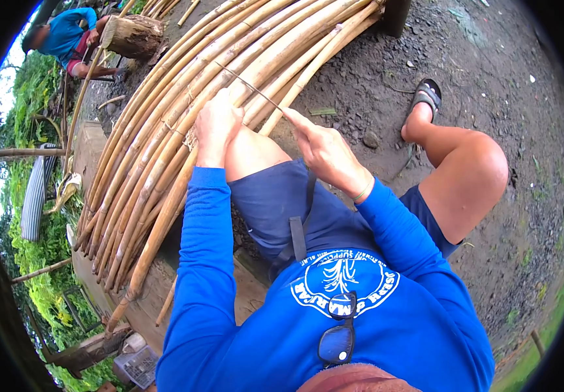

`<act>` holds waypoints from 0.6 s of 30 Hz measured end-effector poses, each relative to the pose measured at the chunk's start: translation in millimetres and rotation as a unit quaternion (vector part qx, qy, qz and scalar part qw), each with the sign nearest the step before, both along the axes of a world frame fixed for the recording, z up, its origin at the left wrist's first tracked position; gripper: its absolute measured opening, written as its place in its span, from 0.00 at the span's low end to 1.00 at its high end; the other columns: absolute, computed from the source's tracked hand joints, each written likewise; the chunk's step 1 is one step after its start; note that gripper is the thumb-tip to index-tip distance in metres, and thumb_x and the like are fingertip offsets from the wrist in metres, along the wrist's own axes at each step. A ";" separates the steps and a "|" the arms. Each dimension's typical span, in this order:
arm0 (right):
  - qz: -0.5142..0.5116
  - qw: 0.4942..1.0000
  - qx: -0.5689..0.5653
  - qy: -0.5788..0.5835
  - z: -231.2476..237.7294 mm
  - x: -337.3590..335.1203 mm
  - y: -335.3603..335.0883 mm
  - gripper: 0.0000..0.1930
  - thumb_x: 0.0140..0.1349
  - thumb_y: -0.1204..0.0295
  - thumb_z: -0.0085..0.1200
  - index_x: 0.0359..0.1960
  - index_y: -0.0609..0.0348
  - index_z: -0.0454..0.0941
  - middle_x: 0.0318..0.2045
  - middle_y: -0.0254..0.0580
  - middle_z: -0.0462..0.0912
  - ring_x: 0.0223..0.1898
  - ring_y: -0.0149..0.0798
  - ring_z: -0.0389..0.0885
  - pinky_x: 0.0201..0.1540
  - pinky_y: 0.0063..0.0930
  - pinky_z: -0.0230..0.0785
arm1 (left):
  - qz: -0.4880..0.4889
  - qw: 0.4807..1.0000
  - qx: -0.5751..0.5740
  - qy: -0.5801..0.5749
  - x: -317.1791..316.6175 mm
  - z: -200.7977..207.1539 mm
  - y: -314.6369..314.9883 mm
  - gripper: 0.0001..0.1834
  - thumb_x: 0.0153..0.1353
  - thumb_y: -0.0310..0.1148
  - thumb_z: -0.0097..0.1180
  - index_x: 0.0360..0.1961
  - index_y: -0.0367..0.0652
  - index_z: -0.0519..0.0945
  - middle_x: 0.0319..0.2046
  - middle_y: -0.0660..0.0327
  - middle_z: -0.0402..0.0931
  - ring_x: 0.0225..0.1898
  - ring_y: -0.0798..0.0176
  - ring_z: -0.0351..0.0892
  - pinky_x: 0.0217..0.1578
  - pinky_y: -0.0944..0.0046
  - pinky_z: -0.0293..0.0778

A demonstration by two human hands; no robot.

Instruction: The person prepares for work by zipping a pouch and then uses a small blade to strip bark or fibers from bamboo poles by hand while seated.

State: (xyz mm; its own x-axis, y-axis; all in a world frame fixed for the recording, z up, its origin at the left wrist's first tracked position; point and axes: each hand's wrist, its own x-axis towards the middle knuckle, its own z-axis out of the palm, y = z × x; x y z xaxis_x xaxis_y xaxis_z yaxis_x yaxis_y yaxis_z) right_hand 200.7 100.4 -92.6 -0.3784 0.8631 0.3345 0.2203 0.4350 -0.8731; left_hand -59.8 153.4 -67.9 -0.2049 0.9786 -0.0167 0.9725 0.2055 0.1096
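The largest thing at work is a broad bundle of long, tan, round wooden poles, bamboo-like (194, 95), slanting from upper right to lower left, ahead of the person and to their left, beside the bent left knee. The left hand (218, 124) is curled over the poles beside that knee; its fingers are hidden, so I cannot tell what it grips. The right hand (330, 151) is closed around the near end of a long, thin, dark blade (249, 86), which reaches across the poles just beyond the left hand. Pale, frayed shavings (191, 138) lie by the left wrist. The step in hand seems to be trimming a pole; the next move probably calls for steady poles and an edge kept off fingers and knee.
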 end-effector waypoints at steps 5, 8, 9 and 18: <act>0.012 0.995 -0.089 -0.036 3.6 -10.8 5.8 0.26 0.73 0.76 0.50 0.72 0.56 0.72 0.35 0.66 0.86 0.38 0.67 0.86 0.41 0.57 0.78 | -0.001 1.000 -0.017 -0.016 -9.3 -6.3 10.2 0.22 0.62 0.44 0.68 0.53 0.44 0.84 0.48 0.39 0.87 0.54 0.34 0.86 0.55 0.38 0.81; -0.005 0.999 0.035 0.009 -11.5 -30.7 28.6 0.27 0.73 0.78 0.50 0.74 0.58 0.70 0.32 0.66 0.83 0.34 0.68 0.84 0.38 0.57 0.76 | -0.024 0.998 -0.036 -0.044 -7.2 -8.1 19.4 0.24 0.61 0.45 0.68 0.54 0.42 0.85 0.50 0.39 0.87 0.56 0.35 0.85 0.57 0.40 0.80; -0.010 0.999 0.049 -0.013 -13.4 -30.3 31.0 0.28 0.72 0.78 0.51 0.75 0.57 0.69 0.30 0.65 0.83 0.33 0.67 0.83 0.37 0.57 0.76 | -0.024 0.998 -0.041 -0.042 -7.3 -7.7 20.8 0.24 0.61 0.45 0.67 0.54 0.41 0.85 0.51 0.40 0.87 0.56 0.35 0.85 0.57 0.40 0.80; -0.008 0.999 -0.044 -0.001 -2.8 -3.2 16.1 0.25 0.74 0.75 0.50 0.73 0.54 0.72 0.32 0.67 0.85 0.35 0.68 0.86 0.40 0.59 0.77 | -0.018 0.989 -0.044 -0.141 -13.1 0.2 18.9 0.28 0.70 0.54 0.54 0.58 0.41 0.84 0.54 0.40 0.85 0.60 0.35 0.82 0.61 0.41 0.76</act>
State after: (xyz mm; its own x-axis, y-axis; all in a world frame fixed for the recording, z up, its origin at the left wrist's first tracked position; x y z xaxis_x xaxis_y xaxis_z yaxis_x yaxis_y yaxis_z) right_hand 197.6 116.5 -95.4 -0.3654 0.8947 0.2567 0.2280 0.3534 -0.9072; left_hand -72.9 172.4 -67.7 -0.1443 0.9777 -0.1529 0.9128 0.1912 0.3608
